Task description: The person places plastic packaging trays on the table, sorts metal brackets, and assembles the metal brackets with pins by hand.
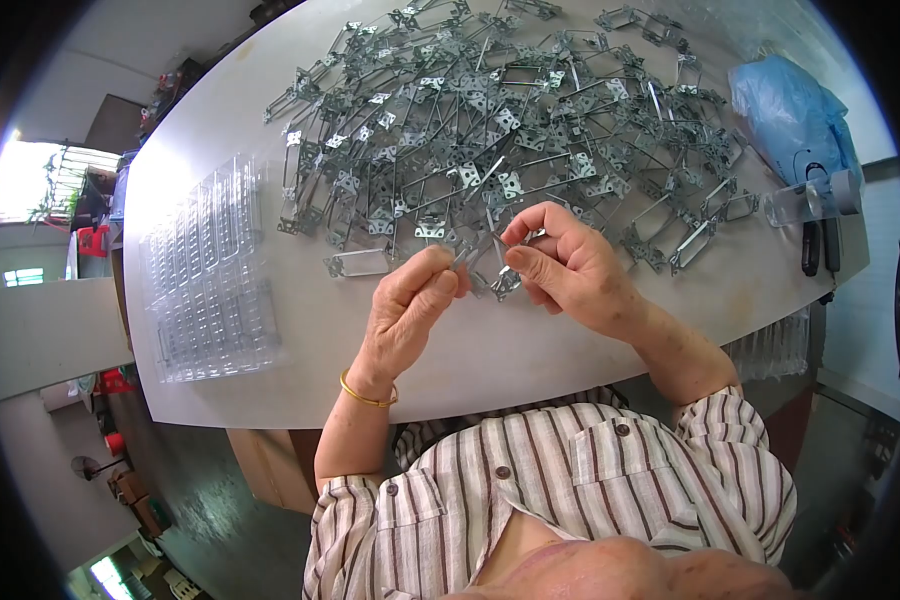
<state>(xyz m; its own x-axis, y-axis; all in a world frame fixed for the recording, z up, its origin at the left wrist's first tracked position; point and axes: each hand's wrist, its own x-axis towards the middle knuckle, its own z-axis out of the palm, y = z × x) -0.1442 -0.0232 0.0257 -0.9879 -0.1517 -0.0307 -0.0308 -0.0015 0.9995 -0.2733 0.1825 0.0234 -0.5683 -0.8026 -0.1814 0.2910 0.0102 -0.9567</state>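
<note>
My left hand (415,303), with a yellow bangle on its wrist, pinches a small metal bracket (462,258) between thumb and fingers. Close by on the right, my right hand (567,262) has thumb and forefinger closed on a thin metal bracket (498,252). Both brackets meet or overlap between the hands; whether they are joined I cannot tell. Just below the fingertips shows a perforated metal end plate (506,284). Beyond the hands spreads a large heap of similar metal brackets (510,120), with thin rods and hole-punched plates.
Clear plastic blister trays (210,290) lie at the left of the white table (390,360). At the right are a blue plastic bag (792,115), a clear plastic bottle (805,203) and a dark-handled tool (810,248). More clear trays (775,348) sit below the table's right edge.
</note>
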